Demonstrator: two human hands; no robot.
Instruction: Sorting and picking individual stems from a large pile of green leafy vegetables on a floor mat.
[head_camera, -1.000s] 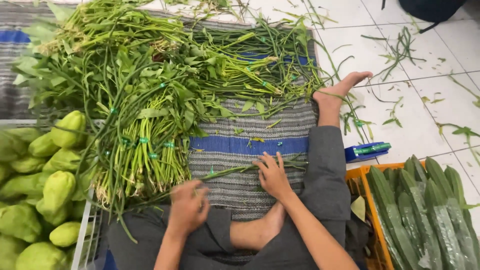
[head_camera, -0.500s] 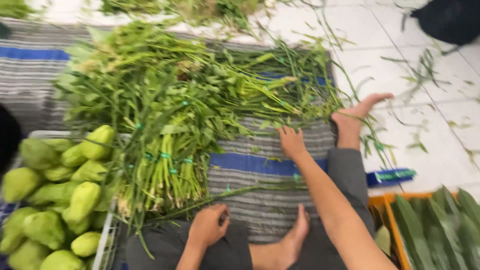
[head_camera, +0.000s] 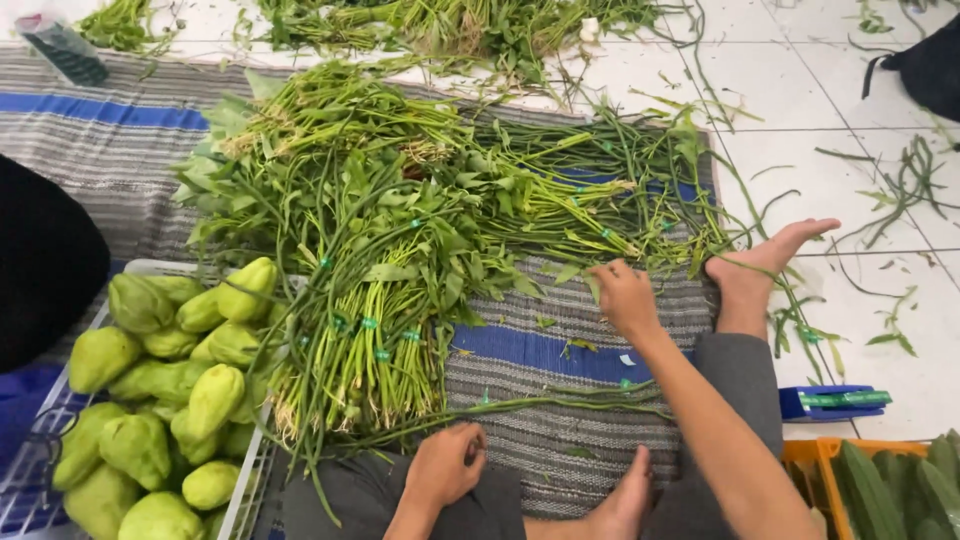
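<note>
Here we curl our left hand around the end of a long green stem lying across the striped mat, while our right hand rests loosely open among the leafy greens, beside the basket of chayotes.

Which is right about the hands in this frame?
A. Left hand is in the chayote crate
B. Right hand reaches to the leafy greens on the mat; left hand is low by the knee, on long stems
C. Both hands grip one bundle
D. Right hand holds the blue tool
B: the right hand lies at the greens on the mat, while the left hand sits by the knee on long stems.
</note>
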